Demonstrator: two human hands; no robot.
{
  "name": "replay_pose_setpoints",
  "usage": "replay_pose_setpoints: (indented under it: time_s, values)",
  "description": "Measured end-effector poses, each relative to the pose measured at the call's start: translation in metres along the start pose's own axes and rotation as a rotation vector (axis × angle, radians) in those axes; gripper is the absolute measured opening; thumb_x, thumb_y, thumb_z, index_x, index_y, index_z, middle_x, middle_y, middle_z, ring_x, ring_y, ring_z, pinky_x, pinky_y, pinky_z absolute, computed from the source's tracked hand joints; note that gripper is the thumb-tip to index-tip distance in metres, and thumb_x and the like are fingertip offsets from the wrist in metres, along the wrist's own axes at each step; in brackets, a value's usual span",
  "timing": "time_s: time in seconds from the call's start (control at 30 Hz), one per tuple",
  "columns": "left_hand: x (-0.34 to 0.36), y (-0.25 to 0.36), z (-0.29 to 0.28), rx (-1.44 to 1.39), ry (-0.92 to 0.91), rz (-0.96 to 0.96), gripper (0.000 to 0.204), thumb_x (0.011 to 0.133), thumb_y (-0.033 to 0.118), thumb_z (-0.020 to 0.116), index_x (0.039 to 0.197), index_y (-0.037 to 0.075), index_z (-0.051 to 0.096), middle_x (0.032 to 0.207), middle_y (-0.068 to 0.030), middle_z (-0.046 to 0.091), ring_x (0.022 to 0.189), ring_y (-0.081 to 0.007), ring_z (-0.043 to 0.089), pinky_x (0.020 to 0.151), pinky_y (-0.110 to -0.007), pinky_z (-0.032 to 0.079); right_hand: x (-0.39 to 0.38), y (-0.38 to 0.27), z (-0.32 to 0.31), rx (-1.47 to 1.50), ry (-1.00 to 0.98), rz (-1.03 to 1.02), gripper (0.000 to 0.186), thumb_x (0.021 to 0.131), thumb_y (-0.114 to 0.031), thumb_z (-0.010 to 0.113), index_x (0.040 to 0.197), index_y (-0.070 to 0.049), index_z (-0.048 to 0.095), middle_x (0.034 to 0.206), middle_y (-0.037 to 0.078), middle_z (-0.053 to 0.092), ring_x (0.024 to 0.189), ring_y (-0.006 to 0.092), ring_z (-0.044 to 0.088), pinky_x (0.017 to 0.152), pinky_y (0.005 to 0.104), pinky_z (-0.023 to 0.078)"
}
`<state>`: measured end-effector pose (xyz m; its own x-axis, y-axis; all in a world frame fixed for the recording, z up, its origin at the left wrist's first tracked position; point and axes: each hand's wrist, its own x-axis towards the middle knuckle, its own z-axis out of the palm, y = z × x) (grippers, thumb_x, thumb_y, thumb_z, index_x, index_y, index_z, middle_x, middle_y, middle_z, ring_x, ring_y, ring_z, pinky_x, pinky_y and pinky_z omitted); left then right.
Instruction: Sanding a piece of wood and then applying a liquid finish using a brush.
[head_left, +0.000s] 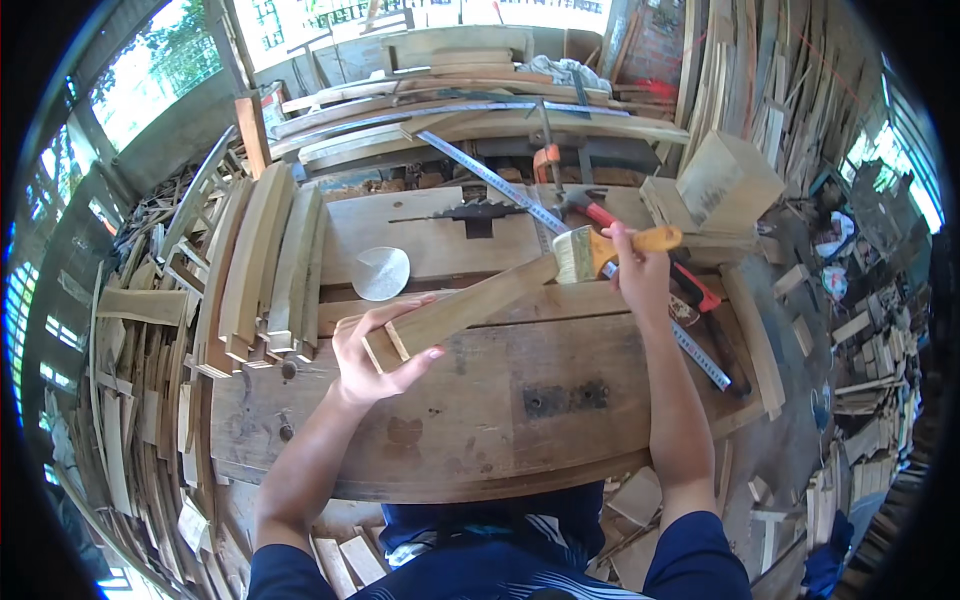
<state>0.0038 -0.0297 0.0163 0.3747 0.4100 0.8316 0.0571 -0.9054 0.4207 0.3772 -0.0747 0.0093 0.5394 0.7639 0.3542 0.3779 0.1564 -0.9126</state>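
While stacked pale wooden slats (pixel 270 260) crowd the bench at nine o'clock, the left hand (pixel 375 350) pinches the near end of a long light-brown wooden strip (pixel 465 305), thumb on top and fingers curled beneath. The strip slants toward one o'clock across the worn wooden workbench (pixel 560 400). At its far end the right hand (pixel 640 275) wraps closed fingers around an orange-handled flat paintbrush (pixel 600 250), bristles touching the wood. Steady strokes along the grain, with the strip kept lifted, would serve best. A steel ruler (pixel 520 200) and red-handled tool (pixel 690 285) hem in three o'clock; open bench lies at six o'clock.
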Motion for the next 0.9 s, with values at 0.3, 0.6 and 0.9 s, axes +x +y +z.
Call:
replay_pose_setpoints:
  time_s: [0.3,0.6,0.9]
  values:
    - [0.0,-0.003,-0.003,0.04,-0.011,-0.056,0.048,0.079,0.023,0.093,0.113,-0.003,0.071,0.107,-0.0146,0.081,0.084,-0.0216,0.081,0.075,-0.03,0.065,-0.05,-0.032,0.034,0.338,-0.194,-0.014,0.03,0.112,-0.021,0.056,0.106,0.002,0.074,0.071,0.001,0.065,0.051,0.0064,0.058,0.047,0.0204,0.043]
    - [-0.004,-0.008,-0.008,0.051,0.013,-0.095,0.047,0.079,0.029,0.094,0.11,-0.001,0.075,0.088,-0.0125,0.081,0.077,-0.0219,0.081,0.07,-0.031,0.063,-0.066,-0.076,0.059,0.468,-0.626,-0.098,0.02,0.106,-0.007,0.065,0.123,0.001,0.069,0.094,0.011,0.074,0.066,0.0089,0.066,0.054,0.023,0.054]
    - [-0.003,-0.007,-0.013,0.112,-0.018,-0.071,0.046,0.081,0.03,0.092,0.112,0.0,0.075,0.087,-0.0095,0.081,0.073,-0.0206,0.08,0.067,-0.03,0.063,-0.051,-0.087,0.05,0.309,-0.764,-0.176,0.024,0.103,-0.009,0.071,0.124,0.001,0.071,0.11,0.01,0.076,0.083,0.0113,0.073,0.064,0.0241,0.06]
